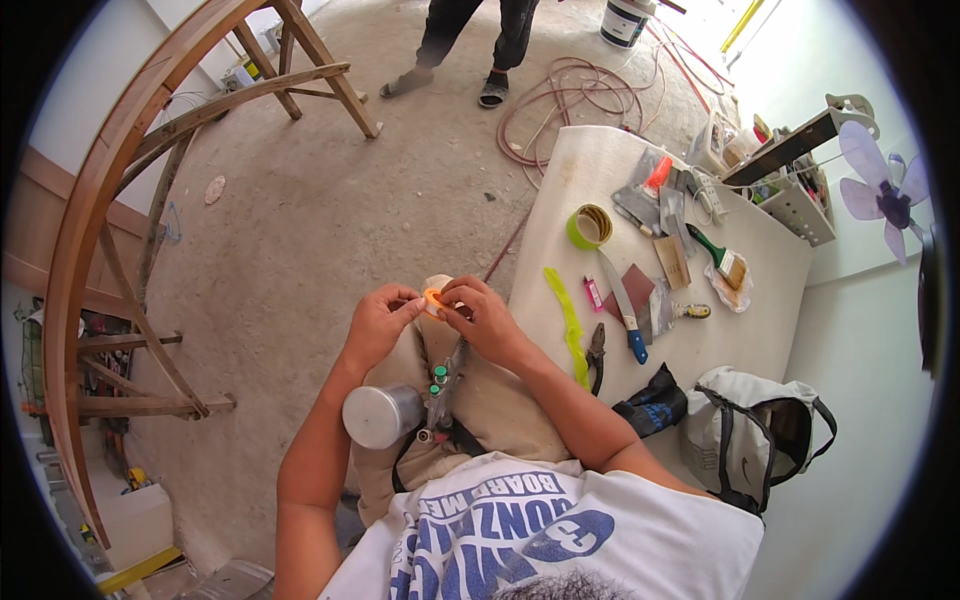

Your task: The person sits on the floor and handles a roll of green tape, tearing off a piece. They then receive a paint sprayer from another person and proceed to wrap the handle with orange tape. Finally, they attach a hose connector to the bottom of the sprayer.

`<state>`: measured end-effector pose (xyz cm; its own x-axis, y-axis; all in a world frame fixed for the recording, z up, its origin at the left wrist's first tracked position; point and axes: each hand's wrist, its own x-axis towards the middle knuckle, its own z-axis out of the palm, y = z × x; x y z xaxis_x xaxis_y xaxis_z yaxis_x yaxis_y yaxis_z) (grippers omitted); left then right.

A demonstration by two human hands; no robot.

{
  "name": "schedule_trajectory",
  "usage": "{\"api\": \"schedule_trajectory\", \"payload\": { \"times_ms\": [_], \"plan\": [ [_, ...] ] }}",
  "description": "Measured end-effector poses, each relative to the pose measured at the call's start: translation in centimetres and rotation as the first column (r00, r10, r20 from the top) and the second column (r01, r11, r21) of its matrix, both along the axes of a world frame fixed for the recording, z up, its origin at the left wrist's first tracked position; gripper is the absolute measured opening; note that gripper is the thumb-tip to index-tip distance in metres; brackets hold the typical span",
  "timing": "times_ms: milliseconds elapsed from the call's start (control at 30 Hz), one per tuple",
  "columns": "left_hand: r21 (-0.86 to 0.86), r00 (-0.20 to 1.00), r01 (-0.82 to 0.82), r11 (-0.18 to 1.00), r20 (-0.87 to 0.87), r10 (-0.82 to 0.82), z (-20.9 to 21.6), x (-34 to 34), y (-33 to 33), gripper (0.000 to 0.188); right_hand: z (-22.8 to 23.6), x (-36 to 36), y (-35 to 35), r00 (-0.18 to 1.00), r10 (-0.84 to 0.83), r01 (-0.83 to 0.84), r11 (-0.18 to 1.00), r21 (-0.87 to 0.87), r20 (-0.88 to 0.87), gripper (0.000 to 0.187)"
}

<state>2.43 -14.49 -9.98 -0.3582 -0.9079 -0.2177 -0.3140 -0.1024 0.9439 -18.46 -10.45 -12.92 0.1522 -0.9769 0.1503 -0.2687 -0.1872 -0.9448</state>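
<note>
A small orange ring-shaped piece [435, 301], which looks like a little tape spool, is held between my two hands above my knees. My left hand [384, 318] pinches its left side with thumb and forefinger. On the other side, the bent fingers of my right hand [482, 318] close on it. Below them, a spray gun [440, 392] with green knobs lies across my lap. Its round silver metal cup [382, 416] rests beside it, over my left thigh. Whether the cup is joined to the gun I cannot tell.
At right, a white-covered table [640, 375] bears a green tape roll [590, 227], a blue-handled knife [626, 305], pliers [597, 357], putty knives and a paintbrush [720, 258]. A bag [757, 430] stands nearby. Hose [570, 110] coils across the floor near another person's feet. Wooden trestles [330, 75] stand left.
</note>
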Motion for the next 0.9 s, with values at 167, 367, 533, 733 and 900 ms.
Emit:
{"api": "schedule_trajectory", "payload": {
  "times_ms": [167, 367, 533, 733, 900],
  "plan": [
    [-0.006, 1.000, 0.014, 1.000, -0.007, -0.014, 0.7, -0.7, 0.1, 0.016, 0.2, 0.0, 0.2, 0.992, -0.053, 0.048, 0.998, 0.046, 0.110, 0.018],
    [-0.306, 0.996, 0.068, 0.950, 0.078, -0.046, -0.9, 0.5, 0.6, 0.022, 0.0, 0.6, -0.1, 0.997, 0.017, -0.028, 0.989, 0.148, 0.069, 0.024],
    [-0.257, 0.996, 0.080, 0.963, -0.015, -0.086, 1.1, -0.8, 0.5, 0.017, 0.2, -0.3, 0.0, 0.999, 0.028, -0.028, 1.000, -0.012, 0.019, 0.035],
    [-0.334, 0.994, 0.102, 0.937, -0.013, -0.113, 0.9, -0.8, 1.0, 0.013, 0.3, 0.1, 0.3, 0.999, 0.019, -0.019, 1.000, 0.019, 0.028, 0.028],
    [-0.394, 0.991, 0.105, 0.913, -0.038, -0.130, 0.3, -0.9, 0.8, 0.009, -0.3, 0.1, 0.2, 0.986, 0.029, -0.040, 0.997, 0.067, 0.162, 0.023]
  ]
}}
